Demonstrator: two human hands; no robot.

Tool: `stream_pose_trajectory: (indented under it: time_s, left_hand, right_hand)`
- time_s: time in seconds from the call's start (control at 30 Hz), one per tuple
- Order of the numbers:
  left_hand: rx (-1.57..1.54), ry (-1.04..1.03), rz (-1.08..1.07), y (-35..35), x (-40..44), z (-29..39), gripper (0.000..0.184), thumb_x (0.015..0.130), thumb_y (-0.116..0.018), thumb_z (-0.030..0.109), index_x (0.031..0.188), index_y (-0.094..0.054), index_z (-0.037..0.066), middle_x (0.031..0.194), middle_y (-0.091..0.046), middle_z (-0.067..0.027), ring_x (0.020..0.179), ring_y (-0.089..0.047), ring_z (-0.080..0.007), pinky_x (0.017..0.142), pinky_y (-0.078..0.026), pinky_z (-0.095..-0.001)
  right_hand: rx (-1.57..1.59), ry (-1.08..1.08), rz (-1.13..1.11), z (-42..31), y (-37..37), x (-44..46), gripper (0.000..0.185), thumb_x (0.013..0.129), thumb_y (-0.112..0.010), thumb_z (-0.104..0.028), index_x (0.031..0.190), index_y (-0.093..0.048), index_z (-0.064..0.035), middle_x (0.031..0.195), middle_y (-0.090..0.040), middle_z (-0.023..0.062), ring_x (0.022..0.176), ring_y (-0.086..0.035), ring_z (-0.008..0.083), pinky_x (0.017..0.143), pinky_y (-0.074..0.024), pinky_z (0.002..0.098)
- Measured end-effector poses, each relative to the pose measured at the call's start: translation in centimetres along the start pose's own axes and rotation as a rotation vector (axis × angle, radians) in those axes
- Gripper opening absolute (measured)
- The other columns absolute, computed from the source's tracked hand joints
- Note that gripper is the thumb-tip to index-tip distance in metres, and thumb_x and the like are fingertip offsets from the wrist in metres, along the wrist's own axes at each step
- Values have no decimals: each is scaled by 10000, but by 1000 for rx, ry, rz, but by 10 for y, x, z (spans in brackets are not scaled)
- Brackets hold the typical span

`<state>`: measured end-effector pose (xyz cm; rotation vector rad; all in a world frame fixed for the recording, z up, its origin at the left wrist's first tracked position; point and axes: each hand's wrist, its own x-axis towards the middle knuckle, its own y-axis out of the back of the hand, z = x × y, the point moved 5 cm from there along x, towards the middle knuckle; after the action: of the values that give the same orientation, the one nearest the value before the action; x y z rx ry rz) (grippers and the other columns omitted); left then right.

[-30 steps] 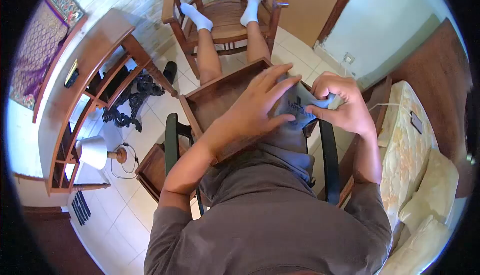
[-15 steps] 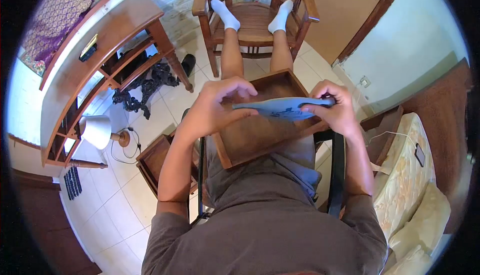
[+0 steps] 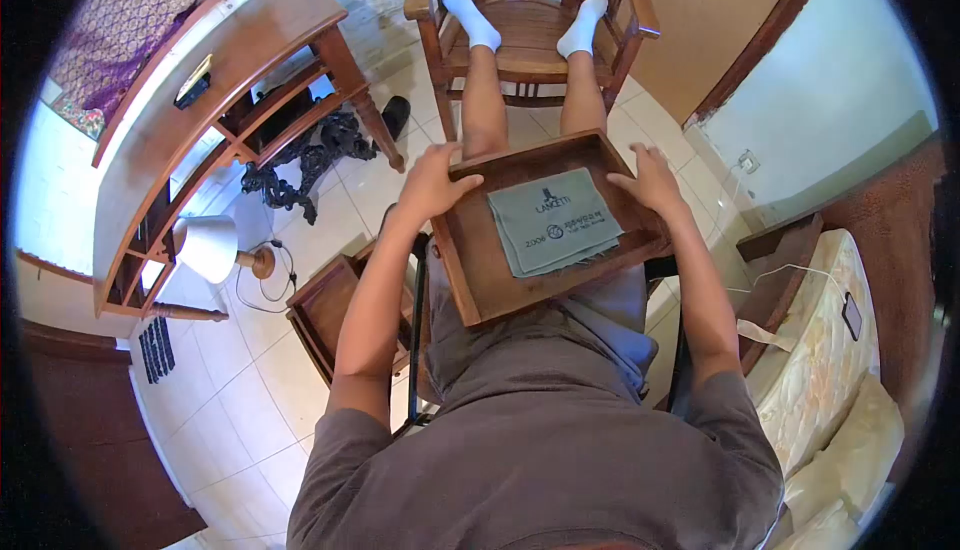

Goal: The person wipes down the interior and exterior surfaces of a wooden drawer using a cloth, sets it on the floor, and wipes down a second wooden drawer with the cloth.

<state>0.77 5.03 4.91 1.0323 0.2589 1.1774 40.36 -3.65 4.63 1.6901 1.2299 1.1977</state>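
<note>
A shallow wooden tray (image 3: pixel 480 295), shaped like a drawer, rests tilted across my lap. Inside it lies a folded grey-green cloth (image 3: pixel 555 225) with dark printing that reads "LANCETTI" and frayed lower edges. My left hand (image 3: pixel 438 185) grips the tray's left rim near the far corner, thumb over the inside and fingers along the outside. On the opposite side, my right hand (image 3: pixel 648 185) holds the right rim in a similar way, its thumb pointing inward. Neither hand touches the cloth.
A second wooden tray (image 3: pixel 335 315) sits low at my left, near a lamp (image 3: pixel 210 250) lying on its side. My socked feet rest on a wooden chair (image 3: pixel 530 25) ahead. A curved wooden table (image 3: pixel 250 30) stands left; a mattress (image 3: pixel 820 320) with a phone (image 3: pixel 851 316) is right.
The cloth, held up between both hands before, now lies flat in the tray. Both hands have let it go and moved outward onto the tray's sides.
</note>
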Motion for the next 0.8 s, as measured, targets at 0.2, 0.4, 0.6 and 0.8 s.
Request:
stream_pose_trajectory:
  time_s: [0.2,0.4,0.6,0.8]
  left_hand:
    - [-147,126,-32,-20,-5,-21,286,898,-782,87,1155,-713,-17,1018,-751,-241,998,-733,-379,894,-564,-442]
    - [-344,49,25,-31,-5,-12,215,911,-752,-2,1123,-725,-23,999,-772,-192,936,-763,-275,849,-582,-370]
    - [-411,79,90,-38,3,-17,287,901,-788,87,1161,-719,-13,1076,-763,-203,1008,-749,-315,918,-579,-386]
    - [-344,80,154,-35,0,-19,338,889,-802,143,1183,-703,6,1108,-730,-194,1044,-705,-337,955,-555,-424]
  right_hand:
    - [309,-111,-299,34,-18,-29,454,890,-736,-210,1262,-648,36,1111,-735,309,1113,-705,466,977,-544,517]
    - [76,-233,-324,4,33,-66,441,870,-732,-147,1254,-635,46,1098,-732,306,1103,-708,450,981,-543,520]
    - [-377,-182,-225,-55,38,-91,534,857,-809,-218,1308,-609,-13,1374,-618,215,1256,-592,418,1047,-505,521]
    - [54,302,-435,-129,-7,-95,633,928,-788,-321,1428,-574,2,1413,-575,266,1333,-536,464,1116,-469,501]
